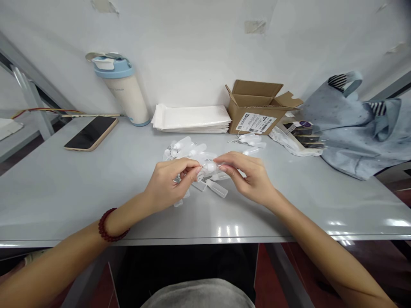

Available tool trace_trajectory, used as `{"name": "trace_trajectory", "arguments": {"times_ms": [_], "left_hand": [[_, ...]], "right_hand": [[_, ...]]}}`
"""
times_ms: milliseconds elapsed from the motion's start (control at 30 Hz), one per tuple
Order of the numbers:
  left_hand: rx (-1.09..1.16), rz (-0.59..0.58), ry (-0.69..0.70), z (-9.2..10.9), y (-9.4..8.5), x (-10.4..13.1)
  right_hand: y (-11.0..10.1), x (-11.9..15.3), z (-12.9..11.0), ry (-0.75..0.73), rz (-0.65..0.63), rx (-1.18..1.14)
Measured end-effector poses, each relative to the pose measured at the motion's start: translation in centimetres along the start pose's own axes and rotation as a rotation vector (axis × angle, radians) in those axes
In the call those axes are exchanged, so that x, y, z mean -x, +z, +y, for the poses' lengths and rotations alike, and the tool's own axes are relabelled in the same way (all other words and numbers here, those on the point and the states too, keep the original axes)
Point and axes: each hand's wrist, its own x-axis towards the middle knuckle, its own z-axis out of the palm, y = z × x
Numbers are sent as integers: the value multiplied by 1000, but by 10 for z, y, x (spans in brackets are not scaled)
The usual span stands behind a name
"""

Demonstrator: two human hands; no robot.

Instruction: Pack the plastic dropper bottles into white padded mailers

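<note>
Over the middle of the table, my left hand and my right hand face each other with thumb and forefinger pinched. A small translucent plastic bottle is between their fingertips, its ends partly hidden by the fingers. Any thin piece held along with it is too small to make out. Under and behind the hands lies a loose pile of similar small bottles, some covered by my left hand. One bottle lies on its side just in front of the pile.
A few small bottles with thin loops lie near an open cardboard box. White envelopes are stacked by the wall. Left are a phone and a tumbler; right, a plastic-wrapped pack and a blue cloth bag.
</note>
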Motion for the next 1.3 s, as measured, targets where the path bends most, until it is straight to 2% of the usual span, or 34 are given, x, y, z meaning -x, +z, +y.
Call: {"name": "trace_trajectory", "arguments": {"times_ms": [433,933,1300], "left_hand": [[-62,21,147,-3,2,3],[-40,1,105,-3,1,4],[-29,-2,97,-8,-1,-1]], "right_hand": [[5,3,-1,97,-24,-69],[6,2,-1,-6,-9,-61],[2,-2,2,-8,-1,-10]]}}
